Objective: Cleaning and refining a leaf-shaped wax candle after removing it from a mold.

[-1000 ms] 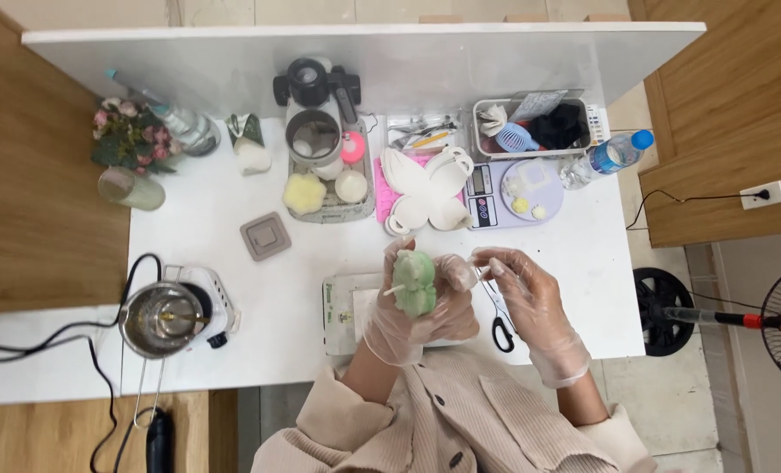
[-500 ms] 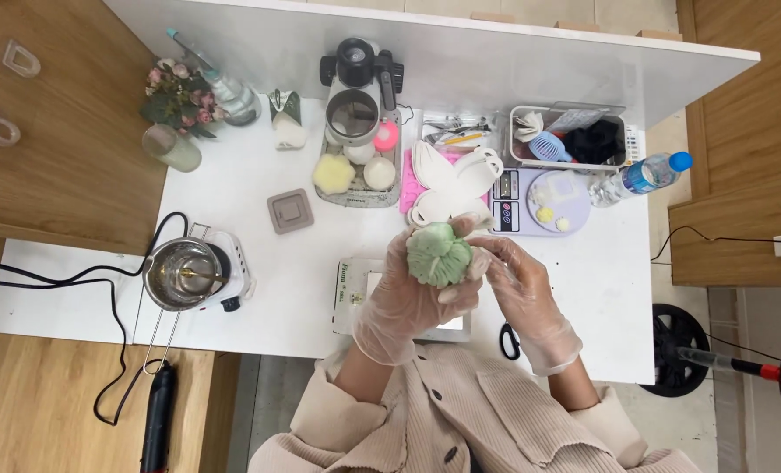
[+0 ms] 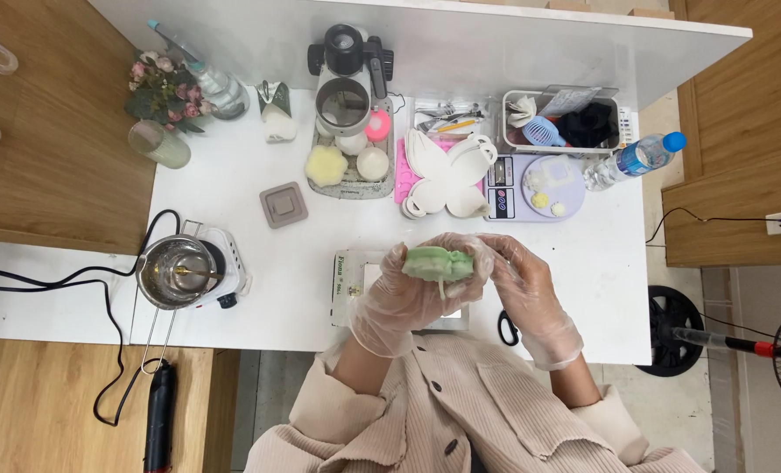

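Observation:
Both my hands wear clear plastic gloves and meet above the front of the white table [image 3: 233,193]. My left hand [image 3: 399,298] cups a pale green moulded lump [image 3: 439,263] from the left and below. My right hand [image 3: 517,285] grips its right side, fingers curled over it. A thin pale strand hangs down from the lump. Under my hands lies a flat white scale or board [image 3: 351,285], partly hidden. Black scissors [image 3: 506,328] lie by my right wrist.
A small pot on a hotplate [image 3: 180,271] stands front left with cables. Further back are a grey square mould [image 3: 283,205], a tray of round wax pieces [image 3: 351,166], white moulds [image 3: 447,175], a purple scale [image 3: 539,188], a basket [image 3: 561,123], a water bottle [image 3: 631,159] and flowers [image 3: 158,88].
The green lump has turned from upright to lying flat between my hands, and my hands have lowered slightly toward the board. The camera view shifted.

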